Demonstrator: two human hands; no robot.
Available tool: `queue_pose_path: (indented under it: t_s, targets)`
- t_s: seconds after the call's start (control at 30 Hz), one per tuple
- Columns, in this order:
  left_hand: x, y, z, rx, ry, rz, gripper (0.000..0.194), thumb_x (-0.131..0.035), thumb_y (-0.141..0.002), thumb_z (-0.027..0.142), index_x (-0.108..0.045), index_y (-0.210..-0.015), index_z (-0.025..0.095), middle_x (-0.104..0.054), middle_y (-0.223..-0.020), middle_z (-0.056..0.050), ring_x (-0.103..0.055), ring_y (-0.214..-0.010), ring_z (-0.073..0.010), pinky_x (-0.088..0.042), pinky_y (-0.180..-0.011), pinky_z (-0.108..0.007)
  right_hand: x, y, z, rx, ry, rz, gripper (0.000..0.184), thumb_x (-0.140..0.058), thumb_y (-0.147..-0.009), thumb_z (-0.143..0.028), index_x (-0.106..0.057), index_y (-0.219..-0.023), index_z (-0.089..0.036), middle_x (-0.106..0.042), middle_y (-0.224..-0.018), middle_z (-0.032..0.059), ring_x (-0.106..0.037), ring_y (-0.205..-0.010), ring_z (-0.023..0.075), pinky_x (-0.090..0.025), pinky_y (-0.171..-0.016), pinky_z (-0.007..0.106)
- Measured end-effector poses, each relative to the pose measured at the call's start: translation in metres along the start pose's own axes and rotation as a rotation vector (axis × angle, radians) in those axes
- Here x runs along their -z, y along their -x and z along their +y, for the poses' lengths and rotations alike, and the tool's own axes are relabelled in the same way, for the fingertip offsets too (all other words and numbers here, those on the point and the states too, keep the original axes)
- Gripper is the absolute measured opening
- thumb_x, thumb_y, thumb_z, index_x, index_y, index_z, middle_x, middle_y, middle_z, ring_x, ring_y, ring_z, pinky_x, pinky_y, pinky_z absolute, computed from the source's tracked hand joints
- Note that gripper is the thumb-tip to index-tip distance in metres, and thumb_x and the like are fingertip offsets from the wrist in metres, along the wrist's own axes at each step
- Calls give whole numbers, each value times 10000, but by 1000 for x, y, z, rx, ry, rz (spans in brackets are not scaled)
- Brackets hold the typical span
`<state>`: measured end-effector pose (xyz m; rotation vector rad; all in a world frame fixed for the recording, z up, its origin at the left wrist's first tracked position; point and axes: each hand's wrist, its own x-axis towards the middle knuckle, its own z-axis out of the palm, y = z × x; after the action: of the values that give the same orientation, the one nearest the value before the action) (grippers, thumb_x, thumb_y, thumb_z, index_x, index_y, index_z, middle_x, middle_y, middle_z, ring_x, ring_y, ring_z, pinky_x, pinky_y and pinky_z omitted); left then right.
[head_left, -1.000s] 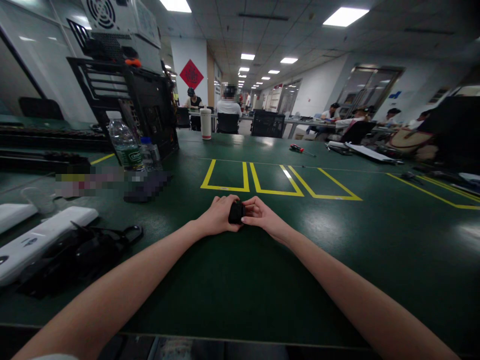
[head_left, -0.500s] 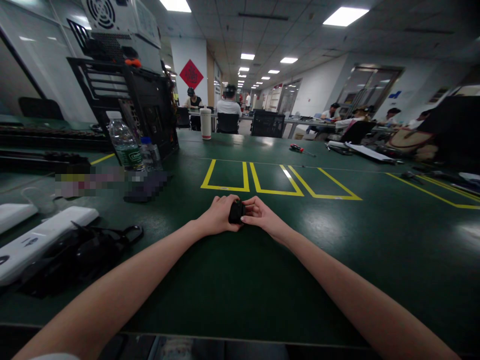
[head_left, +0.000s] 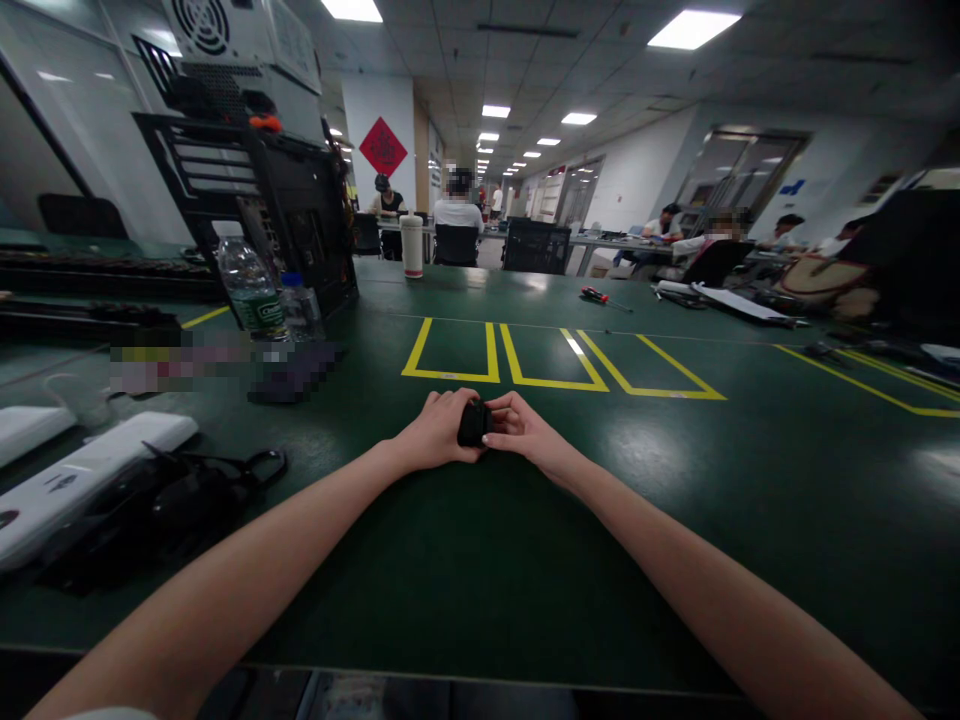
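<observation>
Between my two hands is a small black box-like object with rounded edges; its exact kind does not show. My left hand wraps around its left side, thumb below and fingers over the top. From the right, my right hand pinches its edge with the thumb and curled fingers. Both hands rest low over the green table, just short of the yellow tape outlines. Part of the object is hidden by my fingers.
Leftward stand a black computer case, water bottles, a white device and a tangle of black straps. Farther back are a white cup and a red-handled screwdriver. Papers lie at the far right. Several people sit beyond.
</observation>
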<state>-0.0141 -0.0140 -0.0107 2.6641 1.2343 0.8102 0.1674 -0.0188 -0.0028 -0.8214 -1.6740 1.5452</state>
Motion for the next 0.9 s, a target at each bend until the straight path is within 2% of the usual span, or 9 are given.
queue_pose_path:
  t_s: [0.07,0.17,0.23,0.37,0.47,0.57,0.73,0.9]
  targets:
    - [1,0,0,-5,6,-4,619,-670,-607,378,-366,-1101,163,-525,-1025,-84,-515,-916,-257,-348,-805,-389,-1,1,-2,-5,4,4,392,-682,-641,-256,-447,-953,-232,-548,-947,14,-525,-956,181,-386,-878,389]
    - [3,1,1,-6,22,-11,609,-660,-623,395,-365,-1105,167,-524,-1035,-81,-516,-919,-253,-345,-816,-393,-3,2,-1,-11,61,75,262,-575,-742,-346,-464,-948,-230,-555,-911,13,-531,-916,176,-387,-863,387]
    - [4,1,2,-3,30,-19,608,-658,-627,399,-367,-1107,167,-524,-1040,-82,-516,-922,-255,-342,-823,-396,-4,1,1,-12,94,106,249,-529,-773,-374,-468,-967,-230,-557,-899,14,-533,-896,173,-393,-848,382]
    - [4,1,2,11,33,-23,611,-661,-623,390,-368,-1111,167,-522,-1047,-86,-513,-936,-260,-339,-827,-398,-3,-1,3,-50,120,119,284,-535,-768,-365,-477,-1003,-215,-554,-961,30,-515,-950,178,-383,-870,382]
    - [4,1,3,15,31,-20,607,-665,-618,380,-371,-1105,167,-526,-1034,-84,-514,-931,-259,-341,-822,-397,0,0,0,-57,85,54,283,-587,-734,-322,-484,-974,-213,-552,-984,28,-514,-970,181,-383,-881,387]
    - [5,1,3,18,37,-28,604,-667,-618,376,-372,-1103,168,-526,-1033,-84,-520,-925,-260,-345,-818,-399,2,1,-3,-53,26,-6,373,-666,-663,-250,-455,-970,-236,-560,-959,8,-532,-951,181,-399,-870,386]
    - [5,1,4,28,48,-29,599,-664,-626,386,-374,-1109,181,-520,-1060,-83,-517,-947,-266,-339,-833,-408,-1,2,-1,-44,68,80,263,-558,-751,-371,-484,-964,-236,-572,-896,7,-538,-911,182,-397,-850,386]
    - [3,1,3,23,42,-13,611,-670,-618,376,-374,-1111,169,-527,-1046,-87,-518,-945,-270,-337,-831,-403,-3,-1,3,-60,122,123,294,-532,-770,-376,-486,-1013,-219,-562,-925,24,-520,-936,179,-376,-871,375]
